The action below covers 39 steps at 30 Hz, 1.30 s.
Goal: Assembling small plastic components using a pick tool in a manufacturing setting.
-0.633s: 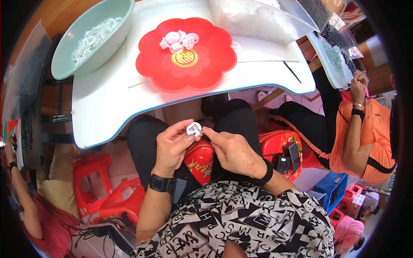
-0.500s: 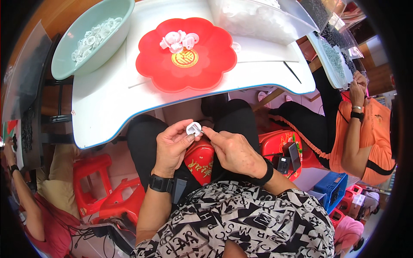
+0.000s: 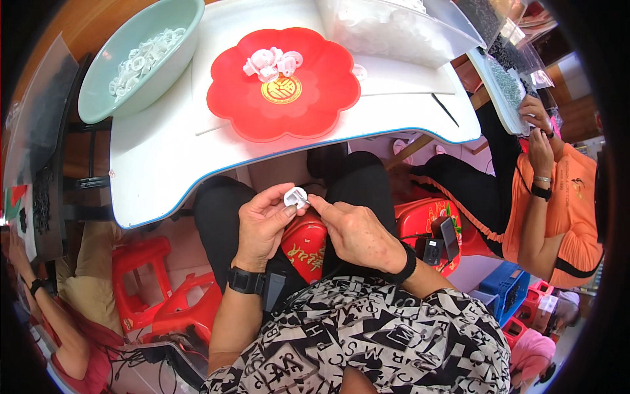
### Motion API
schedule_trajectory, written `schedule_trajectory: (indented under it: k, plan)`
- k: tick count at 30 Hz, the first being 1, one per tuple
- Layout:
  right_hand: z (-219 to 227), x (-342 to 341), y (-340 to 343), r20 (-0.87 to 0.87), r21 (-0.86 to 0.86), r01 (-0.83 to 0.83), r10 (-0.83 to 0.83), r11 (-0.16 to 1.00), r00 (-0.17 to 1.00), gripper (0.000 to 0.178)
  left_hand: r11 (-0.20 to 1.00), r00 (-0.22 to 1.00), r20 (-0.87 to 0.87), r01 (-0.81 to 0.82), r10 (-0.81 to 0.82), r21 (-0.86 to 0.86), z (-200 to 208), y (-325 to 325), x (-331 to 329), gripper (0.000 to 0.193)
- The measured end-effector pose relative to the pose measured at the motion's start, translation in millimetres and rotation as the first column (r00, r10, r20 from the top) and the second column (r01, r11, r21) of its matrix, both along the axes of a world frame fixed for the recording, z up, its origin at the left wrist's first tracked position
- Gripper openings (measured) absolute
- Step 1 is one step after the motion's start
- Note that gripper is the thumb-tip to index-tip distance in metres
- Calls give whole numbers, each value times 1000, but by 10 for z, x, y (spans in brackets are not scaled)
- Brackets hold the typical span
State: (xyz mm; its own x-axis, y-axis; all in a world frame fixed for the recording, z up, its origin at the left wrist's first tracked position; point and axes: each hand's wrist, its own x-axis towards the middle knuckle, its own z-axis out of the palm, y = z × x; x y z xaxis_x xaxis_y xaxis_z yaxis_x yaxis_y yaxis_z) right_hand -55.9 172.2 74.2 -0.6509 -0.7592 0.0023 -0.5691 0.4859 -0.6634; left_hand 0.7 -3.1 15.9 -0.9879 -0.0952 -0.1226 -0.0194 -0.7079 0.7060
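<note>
Above my lap, my left hand (image 3: 264, 220) pinches a small round white plastic part (image 3: 296, 197) between thumb and fingers. A square-edged recess shows in its upturned face. My right hand (image 3: 357, 231) is closed too, its thumb and index finger meeting at the part's right edge. A thin, dark sliver shows at those fingertips; its kind is too small to tell. On the table ahead, a red flower-shaped tray (image 3: 230, 98) bears a little heap of similar white parts (image 3: 270, 64).
A pale green basin (image 3: 98, 85) of white plastic pieces stands at the far left of the white table (image 3: 157, 164). A clear bin (image 3: 407, 39) is at the back right. A black stick (image 3: 445, 109) lies near the right edge. Co-workers sit on both sides.
My hands and the white part have hardly moved. The co-worker at the right has shifted their arms, and the one at the left has moved an arm.
</note>
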Motion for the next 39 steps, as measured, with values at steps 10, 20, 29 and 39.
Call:
schedule_trajectory:
  k: [10, 20, 29, 39]
  plan:
    - [5, 0, -5, 0, 19, -8, 8, 1000, 1000, 50, 1000, 1000, -13, 0, 0, -22, -4, 2, 10, 35]
    - [113, 0, -63, -104, 234, -104, 132, 967, 986, 58, 981, 993, -114, -46, 25, -190, -85, 2, 37, 32]
    - [119, -35, -185, -188, 349, -149, 225, 925, 956, 40, 863, 991, -123, -110, 55, -493, -86, 31, 40, 29]
    - [-140, 97, -133, 415, -132, 195, -124, 972, 901, 34, 949, 985, -42, -171, 166, -265, -43, 39, 6, 32]
